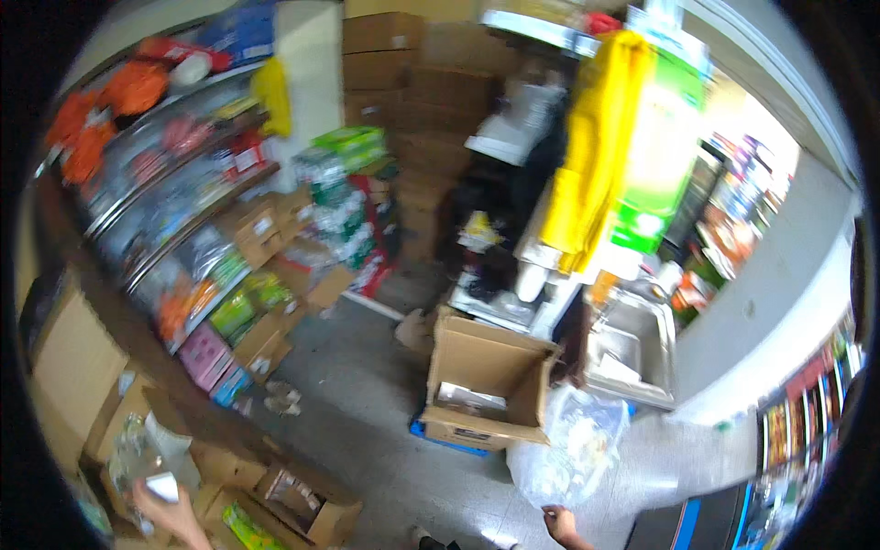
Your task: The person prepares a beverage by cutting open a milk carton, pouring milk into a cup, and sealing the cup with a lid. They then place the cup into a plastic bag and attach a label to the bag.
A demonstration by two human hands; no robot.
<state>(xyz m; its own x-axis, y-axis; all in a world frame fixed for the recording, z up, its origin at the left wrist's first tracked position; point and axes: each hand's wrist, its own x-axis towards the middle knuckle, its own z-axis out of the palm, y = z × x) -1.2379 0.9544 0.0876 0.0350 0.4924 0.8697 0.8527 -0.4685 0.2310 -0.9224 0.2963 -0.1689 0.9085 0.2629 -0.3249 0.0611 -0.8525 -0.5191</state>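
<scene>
At the lower left, my left hand [172, 512] holds a small white flat-faced object [163, 487] between thumb and fingers; blur hides what it is. The hand is over an open cardboard box [117, 426] with clear plastic wrapping [130, 447] in it. My right hand [560, 524], fingers curled, is at the bottom centre right. Its fingertips meet the lower edge of a filled translucent plastic bag [570, 447] in the picture; whether they grip it I cannot tell. Beside that bag, an open cardboard box [488, 433] rests on a blue base [450, 440], white pieces inside it.
Shelves [199, 199] of packaged goods line the left. More open cartons [330, 512] sit at the lower left, one with a green packet [247, 528]. Stacked cartons [381, 62] rise at the back. A steel sink [622, 344] and hanging yellow cloth [598, 151] are to the right.
</scene>
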